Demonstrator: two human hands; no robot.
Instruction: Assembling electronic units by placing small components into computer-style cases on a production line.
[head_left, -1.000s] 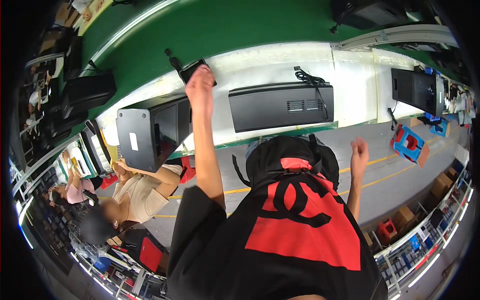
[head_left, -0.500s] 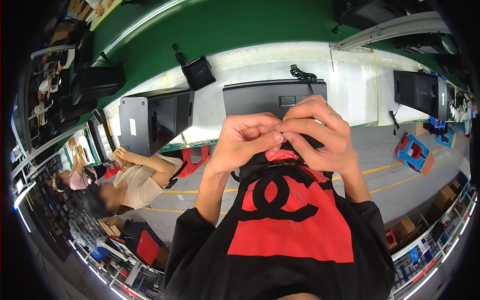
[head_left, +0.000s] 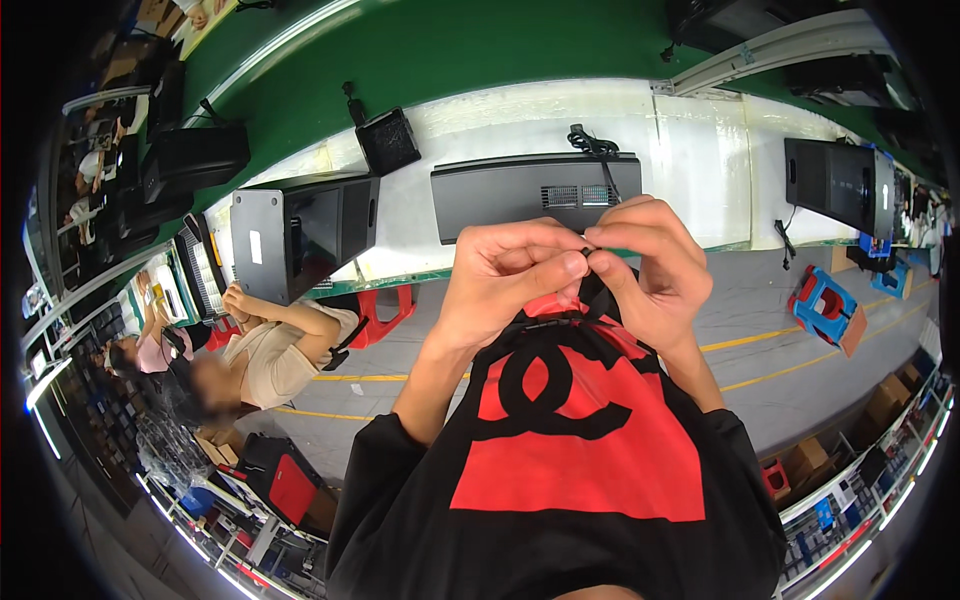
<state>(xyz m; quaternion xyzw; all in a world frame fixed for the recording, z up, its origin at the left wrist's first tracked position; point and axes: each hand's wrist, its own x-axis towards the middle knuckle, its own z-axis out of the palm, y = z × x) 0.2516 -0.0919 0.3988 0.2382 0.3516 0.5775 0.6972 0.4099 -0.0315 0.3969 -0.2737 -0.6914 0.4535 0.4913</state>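
My left hand (head_left: pixel 505 280) and my right hand (head_left: pixel 655 270) meet in front of my chest, fingertips pinched together. Between the tips is a tiny dark piece, too small to make out. Just beyond the hands, on the white-covered bench (head_left: pixel 690 180), lies a dark grey boxy housing (head_left: pixel 490 190) with two vent grilles. A bundled black cable (head_left: pixel 592 142) rests at its far edge, and one strand runs down toward my right hand. My hands partly cover the housing's near side.
Left along the bench stand another dark housing (head_left: pixel 335 230) and a square black part (head_left: pixel 390 140). A co-worker in a beige top (head_left: pixel 285 350) sits there by a red stool (head_left: pixel 385 318). At right are a black housing (head_left: pixel 835 190) and a red-and-blue stool (head_left: pixel 828 305). A green surface (head_left: pixel 500 50) runs behind.
Both pinched hands have shifted slightly to the right, and the small dark piece now shows between the fingertips. The bench and housing appear a little further left in the view.
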